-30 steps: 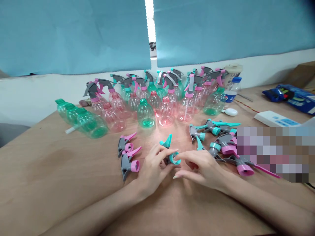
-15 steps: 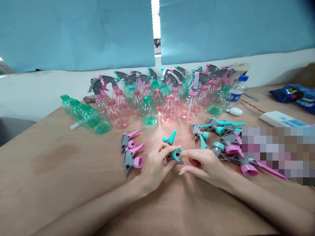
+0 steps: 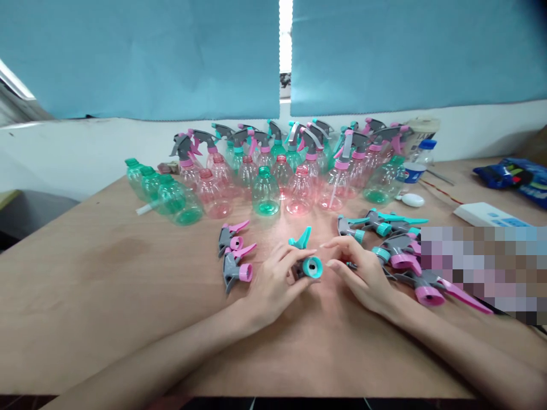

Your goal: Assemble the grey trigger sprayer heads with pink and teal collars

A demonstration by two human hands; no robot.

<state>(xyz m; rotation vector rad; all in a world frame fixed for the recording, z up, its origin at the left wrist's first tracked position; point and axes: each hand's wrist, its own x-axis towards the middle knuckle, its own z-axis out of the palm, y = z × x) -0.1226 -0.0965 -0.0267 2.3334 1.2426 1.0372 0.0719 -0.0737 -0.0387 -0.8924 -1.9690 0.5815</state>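
Note:
My left hand (image 3: 276, 280) is closed around a grey and teal spray head (image 3: 313, 267), its round collar opening turned toward me. Just right of that collar, my right hand (image 3: 363, 273) is apart from it, thumb and fingers spread with nothing between them. Beside my left hand lie two grey and pink spray heads (image 3: 236, 272). Several more spray heads (image 3: 383, 229), with teal or pink collars, are piled by my right hand. Behind them stand open-necked bottles, among them a green bottle (image 3: 265, 193) and a pink bottle (image 3: 299, 192).
Bottles with spray heads fitted (image 3: 310, 145) stand in rows along the wall. Several green bottles (image 3: 173, 196) are grouped at the left. To the right are a white oval object (image 3: 412, 200), a white box (image 3: 487, 213), a blue packet (image 3: 519, 176) and a blue-capped drink bottle (image 3: 421, 159).
My right hand has drawn back to the right from the teal collar, and its fingers have opened. My left hand still holds the spray head. The camera view has shifted slightly.

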